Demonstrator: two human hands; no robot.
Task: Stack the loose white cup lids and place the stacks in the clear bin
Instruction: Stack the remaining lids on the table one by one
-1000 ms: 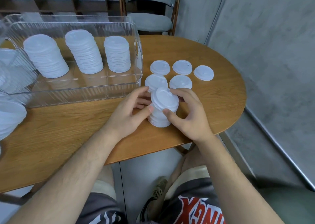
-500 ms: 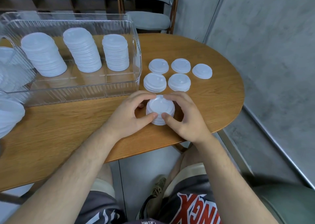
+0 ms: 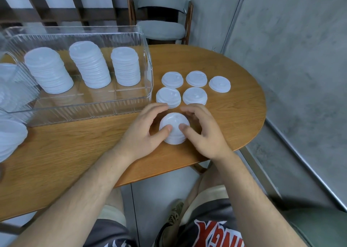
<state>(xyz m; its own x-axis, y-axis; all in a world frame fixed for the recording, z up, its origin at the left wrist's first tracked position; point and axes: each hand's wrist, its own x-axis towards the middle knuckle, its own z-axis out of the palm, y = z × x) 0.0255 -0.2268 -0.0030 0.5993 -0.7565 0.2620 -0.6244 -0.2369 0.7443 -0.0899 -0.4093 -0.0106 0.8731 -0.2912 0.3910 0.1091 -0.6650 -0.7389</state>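
A short stack of white lids (image 3: 174, 121) stands on the wooden table (image 3: 75, 152) near its front edge. My left hand (image 3: 144, 132) and my right hand (image 3: 202, 134) curl round it from both sides, with both thumbs pressing on the top lid. Behind it lie several loose white lids (image 3: 197, 78), two of them small stacks (image 3: 168, 96). The clear bin (image 3: 78, 111) at the back left holds three tall lid stacks (image 3: 90, 67).
More white lids (image 3: 10, 139) pile at the table's left edge, beside another clear container (image 3: 13, 89). A grey chair (image 3: 161, 28) stands behind the table. The table's rounded right end drops off to the floor.
The stack was lifted and tilted between my hands a second ago. It now stands flat on the table, with my thumbs moved onto its top.
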